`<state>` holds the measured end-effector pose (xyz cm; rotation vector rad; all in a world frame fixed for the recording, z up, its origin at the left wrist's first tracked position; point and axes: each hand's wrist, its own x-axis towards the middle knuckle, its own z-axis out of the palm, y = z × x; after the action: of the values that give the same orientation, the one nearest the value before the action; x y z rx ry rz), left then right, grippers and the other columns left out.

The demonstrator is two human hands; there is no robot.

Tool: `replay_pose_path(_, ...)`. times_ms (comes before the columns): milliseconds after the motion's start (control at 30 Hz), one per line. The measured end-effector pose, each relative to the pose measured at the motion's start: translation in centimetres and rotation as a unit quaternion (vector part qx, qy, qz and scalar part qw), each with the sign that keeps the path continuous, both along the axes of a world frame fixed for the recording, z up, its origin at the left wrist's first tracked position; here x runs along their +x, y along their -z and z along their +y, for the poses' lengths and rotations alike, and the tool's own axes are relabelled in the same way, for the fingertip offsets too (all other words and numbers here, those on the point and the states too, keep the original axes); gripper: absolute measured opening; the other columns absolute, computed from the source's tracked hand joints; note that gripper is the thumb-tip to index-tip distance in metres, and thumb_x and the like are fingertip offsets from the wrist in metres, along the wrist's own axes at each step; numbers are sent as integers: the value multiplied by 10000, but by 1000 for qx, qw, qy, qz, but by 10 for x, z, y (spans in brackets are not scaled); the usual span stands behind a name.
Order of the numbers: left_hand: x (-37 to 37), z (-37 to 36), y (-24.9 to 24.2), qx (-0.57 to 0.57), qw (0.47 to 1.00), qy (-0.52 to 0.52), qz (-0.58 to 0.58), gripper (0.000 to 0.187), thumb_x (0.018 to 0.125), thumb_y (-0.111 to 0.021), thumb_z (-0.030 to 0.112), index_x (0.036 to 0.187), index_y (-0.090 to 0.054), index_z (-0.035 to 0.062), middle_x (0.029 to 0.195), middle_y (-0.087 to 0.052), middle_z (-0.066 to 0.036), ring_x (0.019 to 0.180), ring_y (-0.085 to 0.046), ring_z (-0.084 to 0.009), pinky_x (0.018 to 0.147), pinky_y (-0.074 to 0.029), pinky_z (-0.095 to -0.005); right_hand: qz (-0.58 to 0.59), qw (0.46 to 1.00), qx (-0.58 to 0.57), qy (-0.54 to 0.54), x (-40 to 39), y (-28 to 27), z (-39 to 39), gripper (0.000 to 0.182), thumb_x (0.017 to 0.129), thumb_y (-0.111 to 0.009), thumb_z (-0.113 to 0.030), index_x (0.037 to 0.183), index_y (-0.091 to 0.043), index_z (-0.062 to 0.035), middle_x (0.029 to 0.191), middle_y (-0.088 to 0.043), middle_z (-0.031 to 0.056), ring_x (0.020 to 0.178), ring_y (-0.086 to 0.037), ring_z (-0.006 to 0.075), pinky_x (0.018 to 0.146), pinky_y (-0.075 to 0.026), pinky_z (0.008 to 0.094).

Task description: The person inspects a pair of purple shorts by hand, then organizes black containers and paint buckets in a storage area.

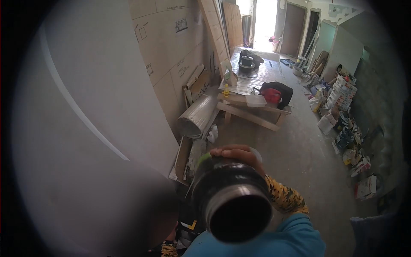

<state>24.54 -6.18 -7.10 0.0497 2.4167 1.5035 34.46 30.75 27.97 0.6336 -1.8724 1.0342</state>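
Observation:
A dark cylinder (229, 173) with a wide metal-rimmed round opening fills the lower middle, very close to the camera, its mouth facing me. My right hand (242, 153) is closed on its far side, the fingers curled over the upper edge beside a bright green patch. A yellow-and-black patterned sleeve covers that forearm, and a light blue shirt shows below. At the bottom left, a small part of my left hand (171, 234) shows above a similar patterned cuff; its fingers are hidden behind a dark blur. Whether it holds anything cannot be made out.
A low wooden-framed table (239, 101) ahead carries a red-and-black bag (274, 94), a clear container (256, 100) and a yellow bottle (226, 90). Boards and a silvery roll (198, 115) stand left. Boxes and bags (341, 95) line the right wall. A bright doorway is beyond.

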Motion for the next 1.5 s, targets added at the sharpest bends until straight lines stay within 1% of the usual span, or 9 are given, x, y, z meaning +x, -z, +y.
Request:
replay_pose_path(33, 1, 21, -59, 152, 987, -5, -46, 693, 686, -843, 287, 1185, -458, -1, 1014, -553, -113, 939, -552, -207, 813, -463, -362, -1, 1000, -4, -6, 4, 16, 2, 971, 598, -862, -446, 1302, -394, 31, 1225, -505, 229, 1129, -555, 372, 975, -453, 455)
replay_pose_path(133, -2, 52, -145, 260, 964, 11, 49, 689, 694, -827, 184, 1221, -414, 20, 1039, -567, -102, 939, -568, -183, 821, -476, -332, -142, 989, -33, -16, 17, 75, 1, 1027, 532, -887, -411, 1312, -370, 12, 1241, -495, 208, 1140, -551, 334, 965, -455, 427)
replay_pose_path(333, 21, 101, -261, 193, 947, 221, 127, 725, 715, -796, 174, 1268, -348, 33, 1121, -589, -126, 996, -589, -182, 854, -490, -301, -369, 926, -74, -8, 44, 191, -20, 958, 556, -864, -370, 1300, -376, -16, 1218, -506, 196, 1119, -560, 325, 941, -465, 406)
replay_pose_path(600, 35, 154, -261, -193, 891, 365, 188, 772, 698, -803, 386, 1236, -394, 12, 984, -647, -208, 834, -681, -333, 701, -550, -370, -448, 894, -29, -18, 61, 228, -23, 900, 562, -838, -303, 1290, -393, -17, 1195, -506, 191, 1100, -554, 347, 939, -462, 412)
replay_pose_path(733, 32, 168, -260, -224, 897, 369, 97, 754, 712, -786, 394, 1234, -395, 14, 985, -643, -214, 864, -670, -349, 725, -541, -387, -451, 890, -36, -53, 64, 230, -16, 910, 555, -845, -296, 1289, -390, -10, 1199, -499, 194, 1111, -548, 354, 941, -462, 414)
replay_pose_path(933, 24, 159, -240, -136, 817, 512, 229, 782, 712, -798, 300, 1296, -361, 18, 1161, -558, -231, 1059, -588, -361, 893, -482, -404, -451, 889, -57, -46, 64, 234, -8, 921, 551, -864, -327, 1282, -402, -8, 1169, -524, 199, 1076, -577, 352, 929, -475, 415)
replay_pose_path(1033, 25, 159, -248, -85, 865, 474, 137, 810, 725, -800, 290, 1325, -328, 18, 1189, -541, -223, 1103, -570, -330, 930, -465, -388, -436, 896, -61, -57, 62, 238, -6, 929, 544, -858, -344, 1284, -407, -9, 1172, -532, 203, 1062, -587, 350, 913, -482, 409)
replay_pose_path(1333, 32, 167, -247, -243, 862, 425, 128, 864, 702, -817, 353, 1321, -337, -11, 1076, -596, -231, 983, -627, -319, 844, -508, -379, -434, 890, -63, -122, 56, 250, -8, 937, 547, -840, -355, 1274, -407, 45, 1182, -509, 210, 1111, -542, 355, 931, -466, 407)
replay_pose_path(1500, 32, 169, -232, -201, 881, 412, 118, 823, 720, -799, 396, 1294, -379, -17, 980, -643, -222, 864, -663, -316, 757, -533, -369, -426, 896, -38, -121, 52, 269, -12, 960, 542, -842, -371, 1286, -399, 43, 1210, -504, 210, 1114, -545, 360, 950, -459, 412)
